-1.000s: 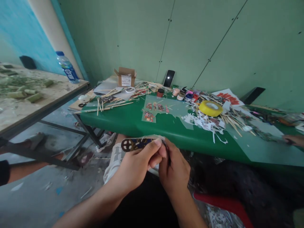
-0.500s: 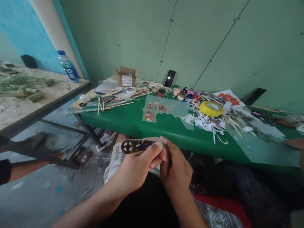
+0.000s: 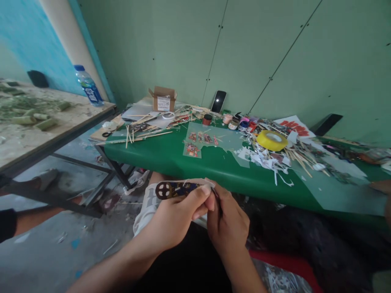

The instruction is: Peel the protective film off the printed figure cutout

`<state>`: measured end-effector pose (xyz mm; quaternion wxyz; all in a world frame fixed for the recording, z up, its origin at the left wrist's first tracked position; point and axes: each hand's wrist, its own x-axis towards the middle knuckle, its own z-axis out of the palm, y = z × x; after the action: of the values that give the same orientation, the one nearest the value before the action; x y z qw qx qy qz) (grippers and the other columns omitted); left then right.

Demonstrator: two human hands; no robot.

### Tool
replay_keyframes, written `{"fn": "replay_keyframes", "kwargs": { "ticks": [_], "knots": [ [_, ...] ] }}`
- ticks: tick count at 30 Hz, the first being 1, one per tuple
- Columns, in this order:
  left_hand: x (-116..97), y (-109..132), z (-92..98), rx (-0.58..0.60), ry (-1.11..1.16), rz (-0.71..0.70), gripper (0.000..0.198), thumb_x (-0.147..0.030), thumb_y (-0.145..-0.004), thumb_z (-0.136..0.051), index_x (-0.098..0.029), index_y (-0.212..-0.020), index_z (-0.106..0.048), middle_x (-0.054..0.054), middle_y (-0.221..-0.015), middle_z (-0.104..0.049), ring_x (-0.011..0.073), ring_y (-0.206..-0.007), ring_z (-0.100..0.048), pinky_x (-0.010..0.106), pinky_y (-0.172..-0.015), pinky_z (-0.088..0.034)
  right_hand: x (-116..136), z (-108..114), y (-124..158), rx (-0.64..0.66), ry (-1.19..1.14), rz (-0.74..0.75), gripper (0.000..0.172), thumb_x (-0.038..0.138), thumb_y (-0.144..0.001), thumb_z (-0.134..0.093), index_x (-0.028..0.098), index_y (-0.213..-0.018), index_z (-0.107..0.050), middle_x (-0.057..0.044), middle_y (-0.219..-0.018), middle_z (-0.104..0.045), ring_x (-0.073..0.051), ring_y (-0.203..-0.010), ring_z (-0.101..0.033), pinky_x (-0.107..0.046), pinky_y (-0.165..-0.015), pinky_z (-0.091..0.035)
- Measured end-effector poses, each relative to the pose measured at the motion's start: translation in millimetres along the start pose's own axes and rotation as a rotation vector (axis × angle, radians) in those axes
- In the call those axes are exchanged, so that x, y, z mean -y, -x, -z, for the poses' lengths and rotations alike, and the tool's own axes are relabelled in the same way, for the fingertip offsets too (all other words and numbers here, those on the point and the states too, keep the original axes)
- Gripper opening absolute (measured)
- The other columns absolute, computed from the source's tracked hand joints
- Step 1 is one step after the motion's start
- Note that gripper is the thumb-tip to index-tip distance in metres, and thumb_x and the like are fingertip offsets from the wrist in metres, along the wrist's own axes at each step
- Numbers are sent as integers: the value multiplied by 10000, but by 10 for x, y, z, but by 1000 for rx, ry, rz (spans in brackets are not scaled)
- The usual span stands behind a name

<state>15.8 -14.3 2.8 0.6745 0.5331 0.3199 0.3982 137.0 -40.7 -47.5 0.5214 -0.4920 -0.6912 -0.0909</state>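
Head view: left hand (image 3: 174, 217) pinches the printed cutout strip (image 3: 175, 189) in mid-air, below the counter's (image 3: 171, 156) near edge. Its long axis runs leftward from the fingertips. Right hand (image 3: 227, 226) is closed on a thin dark tool at the strip's right end.

Green table (image 3: 171, 156): yellow tape roll (image 3: 271, 140) right, cardboard box (image 3: 163, 99) far left, phone (image 3: 218, 101) against wall, water bottle (image 3: 86, 85) far left.
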Motion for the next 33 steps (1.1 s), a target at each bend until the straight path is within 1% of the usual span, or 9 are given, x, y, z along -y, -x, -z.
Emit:
{"fn": "replay_keyframes", "kwargs": {
  "ticks": [4,6,9,14,19,21,25,29,33],
  "knots": [
    [-4,8,38,20,-40,-19,317,-336,-920,-461,-192,-646,-529,-66,-513,-352,89,-474,-270,254,-519,-281,25,11,-41,3,-23,-1,406,93,-947,-454,253,-1303,-565,-38,-1034,-769,-163,-882,-752,-226,-755,-611],
    [-8,13,51,33,-37,-23,313,-326,-925,-459,-192,-651,-529,-71,-503,-342,87,-467,-267,252,-515,-278,33,17,-45,1,-36,-4,396,93,-940,-468,255,-1284,-581,-29,-1035,-771,-156,-878,-752,-215,-764,-606],
    [-25,17,55,36,-27,-44,325,-322,-935,-451,-192,-646,-526,-74,-490,-324,86,-460,-261,252,-503,-266,36,27,-28,11,-50,-29,354,114,-947,-470,249,-1245,-604,-35,-1034,-772,-165,-872,-755,-232,-775,-610],
    [-88,28,68,70,-85,-82,321,-322,-938,-490,-184,-655,-555,-68,-491,-360,82,-461,-302,247,-494,-267,20,68,-20,34,-62,-79,306,163,-953,-476,250,-1194,-642,-43,-1015,-776,-181,-856,-757,-263,-772,-613],
    [-135,57,99,44,-138,-42,323,-345,-930,-493,-184,-662,-573,-69,-469,-353,82,-439,-305,248,-495,-289,-5,143,-48,136,-134,-112,280,222,-951,-485,256,-1145,-685,-34,-906,-784,-180,-751,-755,-247,-655,-610],
    [-148,68,108,54,-168,-27,339,-349,-931,-484,-183,-649,-574,-64,-471,-358,84,-444,-313,249,-493,-284,-1,169,-57,161,-172,-130,273,225,-956,-481,259,-1134,-685,-22,-885,-782,-172,-740,-751,-239,-646,-604],
    [-169,73,129,109,-199,-20,348,-326,-939,-479,-179,-635,-563,-59,-494,-378,80,-458,-325,248,-504,-291,15,221,-89,198,-215,-137,267,207,-958,-476,259,-1125,-678,-17,-919,-781,-169,-779,-753,-232,-661,-597],
    [-172,64,161,193,-206,-11,349,-286,-963,-437,-179,-650,-550,-69,-487,-366,76,-461,-328,239,-511,-297,11,295,-146,276,-279,-111,287,162,-956,-474,260,-1140,-671,-2,-915,-782,-149,-764,-753,-199,-647,-586],
    [-180,67,191,230,-263,-5,352,-301,-972,-434,-181,-662,-548,-72,-494,-380,73,-462,-342,229,-507,-303,6,354,-181,331,-321,-115,285,158,-958,-476,270,-1132,-673,9,-937,-779,-137,-764,-747,-191,-651,-580]
  ]
}}
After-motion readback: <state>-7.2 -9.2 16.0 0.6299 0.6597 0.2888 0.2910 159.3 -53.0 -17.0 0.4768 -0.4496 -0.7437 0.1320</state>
